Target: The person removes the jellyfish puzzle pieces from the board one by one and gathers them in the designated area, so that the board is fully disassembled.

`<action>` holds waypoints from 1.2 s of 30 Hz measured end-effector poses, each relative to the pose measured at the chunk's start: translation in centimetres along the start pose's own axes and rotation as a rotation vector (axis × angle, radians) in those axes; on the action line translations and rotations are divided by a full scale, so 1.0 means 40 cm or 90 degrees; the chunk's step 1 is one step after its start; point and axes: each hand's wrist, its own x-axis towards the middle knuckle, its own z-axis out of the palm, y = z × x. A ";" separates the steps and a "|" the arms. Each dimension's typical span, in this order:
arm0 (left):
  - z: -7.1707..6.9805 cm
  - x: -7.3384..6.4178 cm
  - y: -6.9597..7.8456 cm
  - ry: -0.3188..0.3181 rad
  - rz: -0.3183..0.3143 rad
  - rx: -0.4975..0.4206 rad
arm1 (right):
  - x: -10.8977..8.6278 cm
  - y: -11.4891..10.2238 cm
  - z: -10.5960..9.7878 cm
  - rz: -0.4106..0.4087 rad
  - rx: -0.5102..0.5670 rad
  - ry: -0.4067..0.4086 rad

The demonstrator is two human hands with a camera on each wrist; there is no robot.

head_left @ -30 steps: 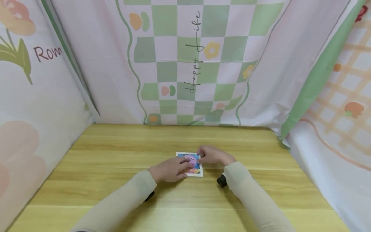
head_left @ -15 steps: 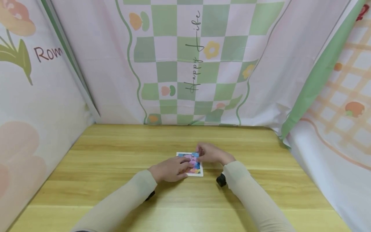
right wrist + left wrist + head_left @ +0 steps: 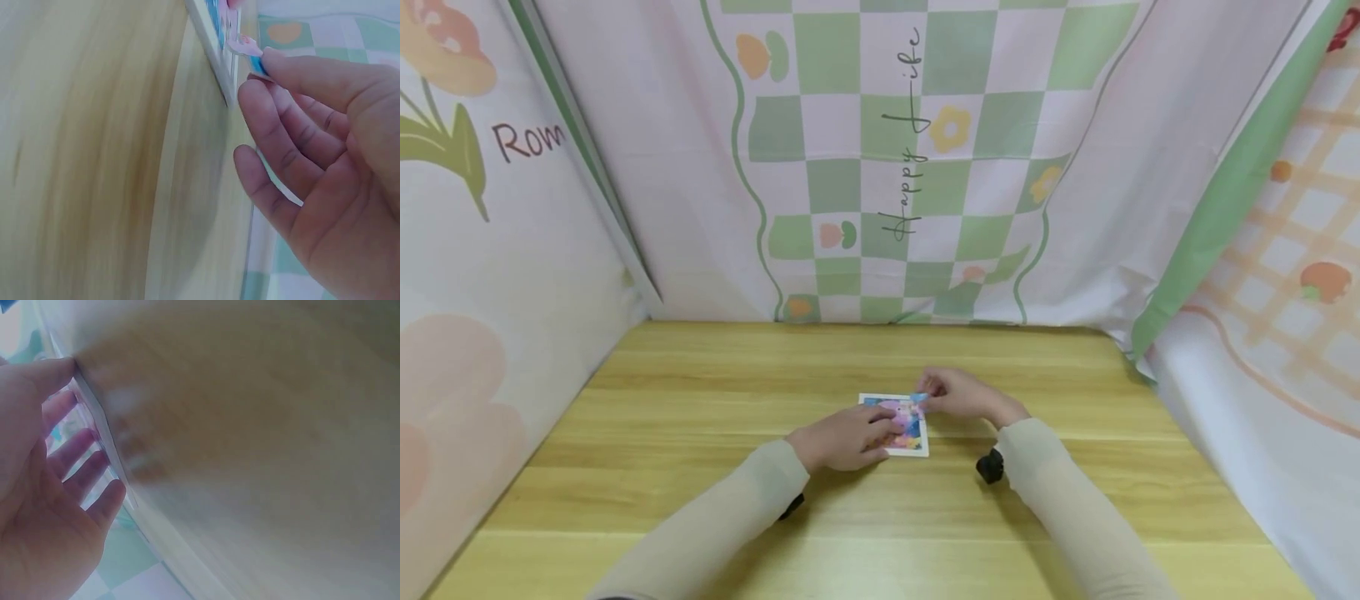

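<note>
A small jigsaw puzzle [image 3: 912,452] with a white border and a pink and blue picture lies flat on the wooden table. My left hand [image 3: 842,437] rests across its left part, fingers extended over the picture and hiding much of it. In the left wrist view, the thumb is right at the puzzle's near edge. Between thumb and fingertips, my right hand [image 3: 961,395] pinches a puzzle piece [image 3: 245,47] in pink and blue. That piece is tilted up over the puzzle's far right corner, with a rounded tab showing in the right wrist view.
The wooden table [image 3: 737,358] extends on all sides of the puzzle. Behind it hangs a green and white checked curtain [image 3: 887,183], with printed cloth at left and right. A black wrist camera [image 3: 990,467] sits under the right sleeve.
The right hand has lifted the puzzle piece at the far right corner, tilting it up and drawing slightly right. The left hand stays in place on the puzzle.
</note>
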 end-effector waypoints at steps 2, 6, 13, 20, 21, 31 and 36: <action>0.002 0.001 -0.001 -0.001 -0.002 -0.002 | -0.016 0.008 -0.011 -0.001 0.002 -0.003; 0.003 0.001 -0.001 -0.002 -0.004 -0.006 | -0.055 0.027 -0.037 0.011 0.011 -0.013; -0.002 -0.002 0.005 -0.004 -0.012 -0.012 | -0.131 0.063 -0.088 0.055 0.036 -0.009; 0.004 -0.001 0.002 0.006 -0.011 -0.007 | -0.204 0.105 -0.134 0.078 0.063 0.002; 0.005 -0.001 0.001 0.007 -0.010 -0.005 | -0.214 0.113 -0.138 0.085 0.060 0.004; 0.004 -0.002 0.000 -0.001 -0.010 -0.015 | -0.284 0.172 -0.173 0.097 0.031 0.035; 0.008 -0.002 -0.004 0.004 -0.005 -0.010 | -0.303 0.182 -0.185 0.113 0.040 0.034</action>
